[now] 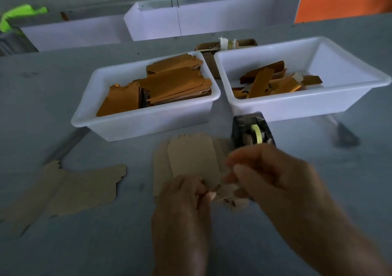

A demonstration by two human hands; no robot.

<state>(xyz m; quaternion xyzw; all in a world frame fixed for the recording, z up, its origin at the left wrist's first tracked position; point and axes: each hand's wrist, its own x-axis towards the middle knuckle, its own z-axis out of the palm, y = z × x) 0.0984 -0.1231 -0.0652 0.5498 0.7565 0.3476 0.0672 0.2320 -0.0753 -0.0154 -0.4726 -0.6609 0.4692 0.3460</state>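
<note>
two-handed pinch: left hand (183, 193) and right hand (265, 176) gripping near end of flat pale-brown cardboard cut-out (192, 159) on grey tabletop (106, 244); kept just beside black tape dispenser with yellow roll (252, 131), probably for quick taping.

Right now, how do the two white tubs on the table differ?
The left tub holds flat cardboard sheets in neat stacks and is nearly full; the right tub holds loose strips lying crisscross, its floor partly bare. The right tub looks larger than the left tub. Both are white, open and rectangular.
</note>
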